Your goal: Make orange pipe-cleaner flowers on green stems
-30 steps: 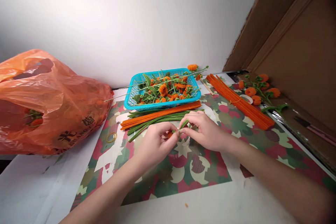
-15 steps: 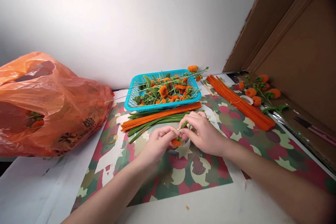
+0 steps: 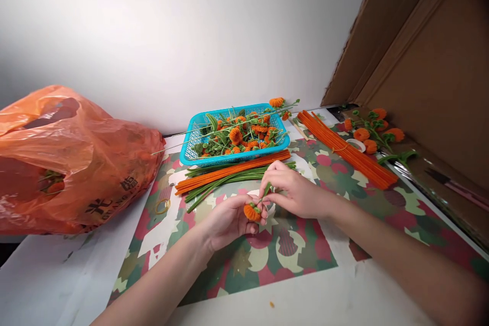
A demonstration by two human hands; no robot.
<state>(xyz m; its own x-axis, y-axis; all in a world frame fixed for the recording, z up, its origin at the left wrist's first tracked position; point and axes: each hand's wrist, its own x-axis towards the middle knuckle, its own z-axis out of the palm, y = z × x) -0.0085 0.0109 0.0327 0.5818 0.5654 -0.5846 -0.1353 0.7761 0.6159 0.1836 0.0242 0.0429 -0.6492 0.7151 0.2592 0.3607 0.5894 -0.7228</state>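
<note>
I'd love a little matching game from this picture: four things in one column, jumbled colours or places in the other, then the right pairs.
1. Plastic bag
2. Basket
3. Nearest flower
4. Tied bundle

A. Where the left hand and right hand meet
B. Orange, right of the basket
C. Turquoise
D. See-through orange, at the far left

Pairs: 1-D, 2-C, 3-A, 4-B

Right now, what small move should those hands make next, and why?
Probably the right hand should press the green piece in toward the orange flower: it pinches that piece, which stands out from the flower, while the left hand holds the flower.
</note>
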